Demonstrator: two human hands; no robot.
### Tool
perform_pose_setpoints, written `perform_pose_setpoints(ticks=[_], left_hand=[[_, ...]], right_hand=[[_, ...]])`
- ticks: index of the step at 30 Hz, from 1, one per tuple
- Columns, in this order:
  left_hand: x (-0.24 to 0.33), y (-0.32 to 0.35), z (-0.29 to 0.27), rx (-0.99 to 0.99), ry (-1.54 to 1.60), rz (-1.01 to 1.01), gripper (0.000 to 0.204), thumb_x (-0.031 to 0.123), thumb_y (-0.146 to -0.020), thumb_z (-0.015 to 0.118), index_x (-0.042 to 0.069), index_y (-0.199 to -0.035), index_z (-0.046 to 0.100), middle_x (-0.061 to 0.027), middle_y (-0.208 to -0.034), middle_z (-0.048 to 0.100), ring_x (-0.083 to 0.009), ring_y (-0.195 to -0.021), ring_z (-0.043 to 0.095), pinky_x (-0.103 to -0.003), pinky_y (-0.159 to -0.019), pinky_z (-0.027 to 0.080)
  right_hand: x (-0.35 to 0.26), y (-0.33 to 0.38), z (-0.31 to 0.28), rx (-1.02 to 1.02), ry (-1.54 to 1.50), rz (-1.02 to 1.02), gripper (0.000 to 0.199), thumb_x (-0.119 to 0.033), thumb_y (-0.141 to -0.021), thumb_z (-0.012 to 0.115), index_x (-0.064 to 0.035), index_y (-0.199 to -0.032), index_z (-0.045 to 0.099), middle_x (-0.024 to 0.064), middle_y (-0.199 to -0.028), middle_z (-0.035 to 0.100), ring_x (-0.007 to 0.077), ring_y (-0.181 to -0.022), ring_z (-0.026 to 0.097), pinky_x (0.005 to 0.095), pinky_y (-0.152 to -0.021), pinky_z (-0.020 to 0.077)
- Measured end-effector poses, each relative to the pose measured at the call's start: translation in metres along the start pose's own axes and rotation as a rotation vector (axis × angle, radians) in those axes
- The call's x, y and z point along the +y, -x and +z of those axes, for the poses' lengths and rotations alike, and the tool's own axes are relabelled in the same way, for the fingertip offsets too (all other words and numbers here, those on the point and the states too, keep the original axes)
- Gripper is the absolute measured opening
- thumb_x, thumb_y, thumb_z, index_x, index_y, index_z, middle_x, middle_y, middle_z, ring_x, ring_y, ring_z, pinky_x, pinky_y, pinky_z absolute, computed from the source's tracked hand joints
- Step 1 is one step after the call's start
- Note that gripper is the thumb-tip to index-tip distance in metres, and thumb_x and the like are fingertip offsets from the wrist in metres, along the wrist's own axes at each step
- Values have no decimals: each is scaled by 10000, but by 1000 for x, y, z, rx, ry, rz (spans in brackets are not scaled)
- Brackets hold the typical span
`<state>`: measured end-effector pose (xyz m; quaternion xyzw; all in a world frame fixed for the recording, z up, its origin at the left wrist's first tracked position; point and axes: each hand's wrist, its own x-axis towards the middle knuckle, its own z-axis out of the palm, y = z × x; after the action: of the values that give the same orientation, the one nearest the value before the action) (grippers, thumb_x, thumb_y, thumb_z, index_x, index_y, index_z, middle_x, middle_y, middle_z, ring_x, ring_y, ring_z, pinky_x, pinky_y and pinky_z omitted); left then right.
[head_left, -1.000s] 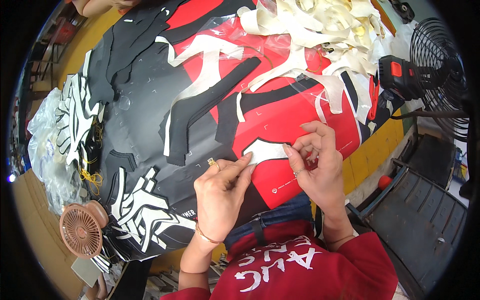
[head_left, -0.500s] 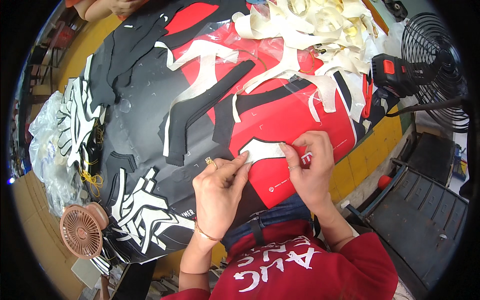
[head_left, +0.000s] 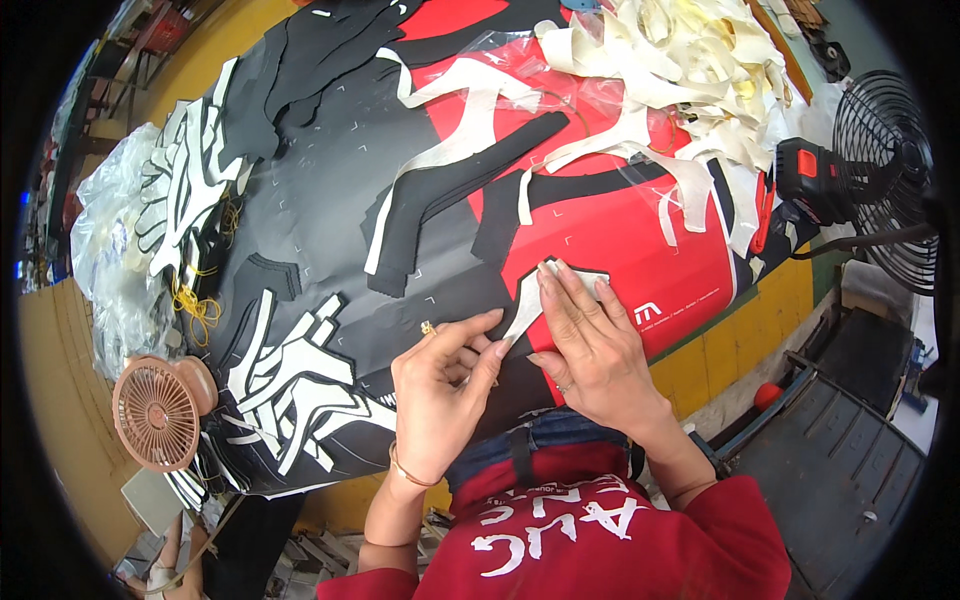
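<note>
A small white fabric piece with a black edge (head_left: 526, 308) lies over the red and black sheet, just in front of me. My left hand (head_left: 440, 380), fingers curled, has its thumb and forefinger at the narrow lower end of the piece. Flat across its wider part rests my right hand (head_left: 592, 345), fingers stretched out and hiding much of the piece. Beyond my hands are stacked black fabric strips (head_left: 400, 232) with a long white strip (head_left: 468, 125) on top.
Several black-edged white pieces (head_left: 300, 375) are heaped at left, near a small pink fan (head_left: 158, 412). Yellow string (head_left: 195, 305) and clear plastic (head_left: 108, 240) lie farther left. Cream scraps (head_left: 690, 60) fill the far right, beside a black fan (head_left: 885, 165).
My right hand has gone from pinching the piece's right end to lying flat on it. The piece has turned, its narrow end now toward my left hand. The view has shifted slightly.
</note>
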<state>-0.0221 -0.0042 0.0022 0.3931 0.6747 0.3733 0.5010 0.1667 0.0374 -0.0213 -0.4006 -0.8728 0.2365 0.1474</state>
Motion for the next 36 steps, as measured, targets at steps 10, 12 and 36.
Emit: perform_pose_setpoints(ticks=[10,12,36], left_hand=[[-3,7,8,116,5,-47,76,-2,-910,697,-51,-968,693,-77,-767,684,-77,-564,636,-223,-512,495],[-1,7,10,135,-33,-20,68,-4,-908,696,-50,-958,689,-79,-759,682,-84,-560,639,-226,-507,493],[-6,5,15,15,-90,277,352,-16,-917,688,-54,-1246,569,-90,-1017,661,-91,-829,603,-237,-759,511]], right_hand=[[-4,0,-2,-82,106,14,548,-333,-978,580,-65,-1453,526,164,-1538,455,314,-1463,381,493,-1183,261],[-7,0,0,-83,146,30,573,-356,-967,590,-99,-1473,509,135,-1555,438,283,-1468,371,473,-1194,248],[-15,-7,2,323,-310,232,121,-119,-862,742,-43,-951,712,156,-1154,725,322,-1220,638,483,-1112,365]])
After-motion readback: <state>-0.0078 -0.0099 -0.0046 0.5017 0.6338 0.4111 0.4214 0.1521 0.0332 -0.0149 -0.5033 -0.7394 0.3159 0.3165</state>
